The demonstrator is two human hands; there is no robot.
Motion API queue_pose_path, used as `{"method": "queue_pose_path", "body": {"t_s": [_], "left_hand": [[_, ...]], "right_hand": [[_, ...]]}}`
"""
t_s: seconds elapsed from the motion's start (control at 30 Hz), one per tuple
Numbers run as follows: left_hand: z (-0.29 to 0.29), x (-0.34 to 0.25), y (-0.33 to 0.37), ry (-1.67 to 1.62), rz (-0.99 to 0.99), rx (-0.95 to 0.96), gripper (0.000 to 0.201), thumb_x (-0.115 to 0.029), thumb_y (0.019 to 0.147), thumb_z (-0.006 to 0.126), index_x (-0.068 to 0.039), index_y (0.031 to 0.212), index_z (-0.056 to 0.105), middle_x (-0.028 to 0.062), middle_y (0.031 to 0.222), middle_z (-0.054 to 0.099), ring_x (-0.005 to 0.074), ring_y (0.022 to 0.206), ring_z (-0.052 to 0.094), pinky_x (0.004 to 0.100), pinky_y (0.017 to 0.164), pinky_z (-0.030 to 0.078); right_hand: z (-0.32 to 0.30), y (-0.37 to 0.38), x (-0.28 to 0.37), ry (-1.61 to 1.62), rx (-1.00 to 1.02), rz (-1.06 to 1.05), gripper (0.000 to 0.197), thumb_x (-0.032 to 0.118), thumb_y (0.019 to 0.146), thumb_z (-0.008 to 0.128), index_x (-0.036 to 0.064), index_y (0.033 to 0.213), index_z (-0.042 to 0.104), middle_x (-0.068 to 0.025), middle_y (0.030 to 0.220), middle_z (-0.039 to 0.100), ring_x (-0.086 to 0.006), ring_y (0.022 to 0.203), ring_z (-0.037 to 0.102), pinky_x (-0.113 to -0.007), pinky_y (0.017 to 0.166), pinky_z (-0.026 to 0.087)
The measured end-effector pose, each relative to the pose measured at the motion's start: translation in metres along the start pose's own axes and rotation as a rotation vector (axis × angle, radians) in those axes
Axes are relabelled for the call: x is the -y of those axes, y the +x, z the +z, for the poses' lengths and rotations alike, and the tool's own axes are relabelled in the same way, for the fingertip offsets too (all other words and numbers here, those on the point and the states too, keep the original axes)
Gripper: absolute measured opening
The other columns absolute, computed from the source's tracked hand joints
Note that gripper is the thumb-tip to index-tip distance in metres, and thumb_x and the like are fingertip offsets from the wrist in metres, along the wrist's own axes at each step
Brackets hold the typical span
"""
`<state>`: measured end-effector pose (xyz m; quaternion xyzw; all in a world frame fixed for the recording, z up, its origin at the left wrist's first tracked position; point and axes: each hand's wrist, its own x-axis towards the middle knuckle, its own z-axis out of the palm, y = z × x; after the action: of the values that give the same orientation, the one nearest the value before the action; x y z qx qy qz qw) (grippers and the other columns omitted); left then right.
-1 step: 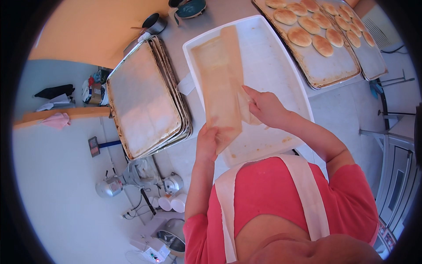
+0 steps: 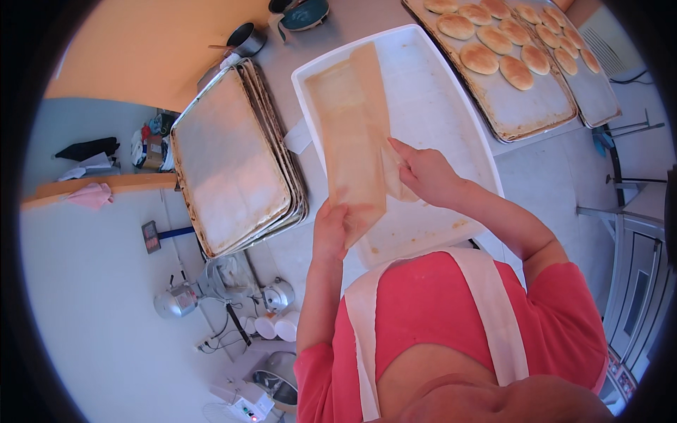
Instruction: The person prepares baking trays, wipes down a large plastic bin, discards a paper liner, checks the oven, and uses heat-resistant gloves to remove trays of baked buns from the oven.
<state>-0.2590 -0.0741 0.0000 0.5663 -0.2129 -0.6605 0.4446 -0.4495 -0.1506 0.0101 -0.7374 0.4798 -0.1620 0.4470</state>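
A long, tan, see-through sheet [image 2: 345,134] lies partly inside a white plastic tub [image 2: 486,158], its right side folded over; whether it is paper or plastic I cannot tell. At its near end, my left hand [image 2: 331,224] is closed on the sheet, some of the fingers showing through from underneath. My right hand [image 2: 430,173] is at the folded right edge, index finger reaching out and the other fingers curled around a loose flap. Brown crumbs are scattered at the tub's near end.
Left of the tub is a stack of baking trays [image 2: 233,158]. Two trays of golden oval buns [image 2: 479,58] stand at the far right. Pans [image 2: 307,14] and a dark pot [image 2: 247,39] sit at the back. An oven-like metal cabinet [image 2: 635,282] is at right.
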Motion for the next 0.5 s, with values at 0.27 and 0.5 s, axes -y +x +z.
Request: {"method": "queue_pose_path", "body": {"t_s": [0.27,0.5], "left_hand": [[0.001,-0.013,-0.007,0.095,0.05,-0.044,0.038,-0.003,0.078,0.028,0.001,0.115,0.034,0.0152,0.08,0.058,0.014,0.06,0.053,0.0239,0.051,0.044],[0.009,-0.006,0.0,0.043,0.027,-0.105,0.038,-0.004,0.076,0.032,0.0,0.114,0.038,0.0138,0.077,0.057,0.0099,0.049,0.048,0.0204,0.045,0.041]], "right_hand": [[-0.011,-0.016,-0.011,-0.032,-0.15,-0.086,0.048,0.006,0.07,0.044,-0.0035,0.116,0.032,-0.0145,0.057,0.051,-0.0264,0.048,0.05,-0.033,0.046,0.04],[0.011,-0.025,-0.015,-0.032,-0.008,-0.066,0.049,0.006,0.069,0.045,0.0024,0.117,0.035,-0.0145,0.055,0.05,-0.0272,0.048,0.05,-0.034,0.047,0.04]]}}
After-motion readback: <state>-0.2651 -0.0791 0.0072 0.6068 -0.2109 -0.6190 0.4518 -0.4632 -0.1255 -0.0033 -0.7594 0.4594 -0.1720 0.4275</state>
